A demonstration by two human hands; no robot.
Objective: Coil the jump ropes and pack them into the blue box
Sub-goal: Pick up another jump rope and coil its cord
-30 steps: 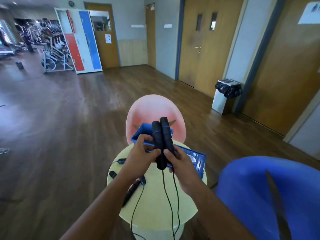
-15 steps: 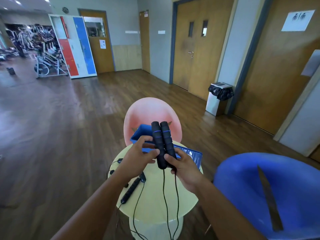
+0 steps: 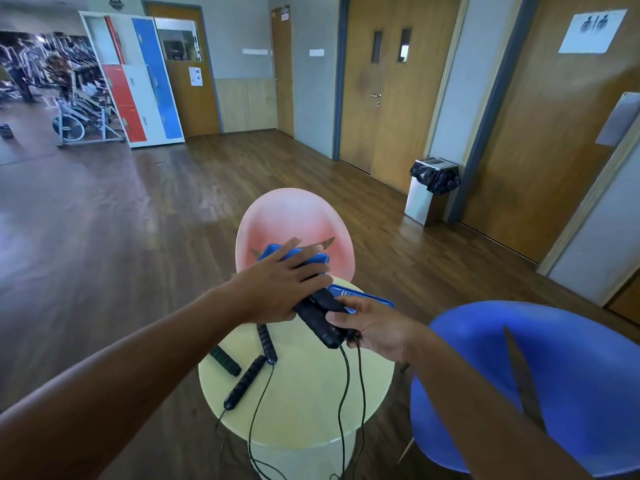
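My right hand (image 3: 372, 329) grips a pair of black jump rope handles (image 3: 320, 320), tilted low over the round pale-yellow table (image 3: 304, 410). Their thin black cord (image 3: 346, 393) hangs down over the table's front edge. My left hand (image 3: 282, 284) lies flat, fingers spread, over the top ends of those handles and over the blue box (image 3: 360, 296) at the table's far side. Most of the box is hidden by my hands. Other black rope handles (image 3: 242, 381) lie loose on the table's left part, cords trailing to the floor.
A pink chair (image 3: 294, 220) stands just behind the table and a blue chair (image 3: 571, 382) close on the right. A white bin with a black bag (image 3: 431, 188) sits by the wooden doors. Wooden floor stretches to the left, with lockers and exercise bikes far back.
The handles were held upright between both hands; now they are tipped down toward the box. My left hand has let go of them and spread flat over their tops.
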